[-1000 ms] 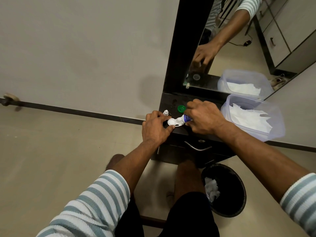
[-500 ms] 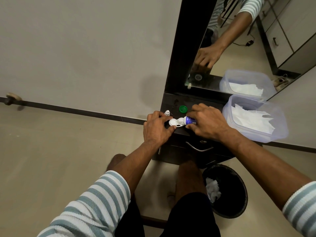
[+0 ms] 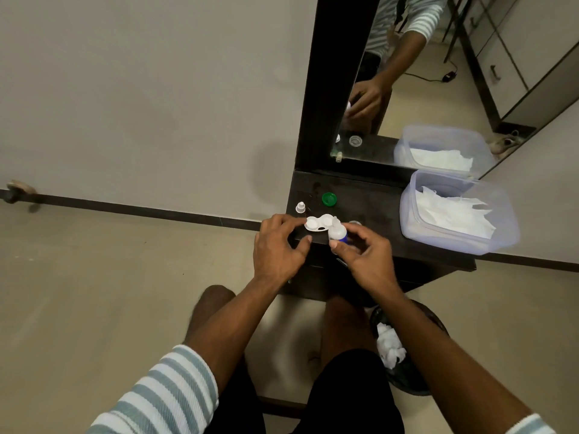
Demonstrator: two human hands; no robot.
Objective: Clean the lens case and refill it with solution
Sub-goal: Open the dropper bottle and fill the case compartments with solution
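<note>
Right hand (image 3: 365, 258) pinches the small solution bottle (image 3: 337, 234), nozzle tipped toward the lens case (image 3: 319, 223); left hand (image 3: 277, 245) has fingers loosely curled at the case's left end, contact unclear. Case sits at the tabletop (image 3: 369, 211) front edge, long axis left-right, bottle over its right well. Farther back: green cap (image 3: 329, 199).

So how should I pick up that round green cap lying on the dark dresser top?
Pinch the round green cap across its rim from above with fingers; it lies flat and low on the dark dresser top, with free space all round.
</note>
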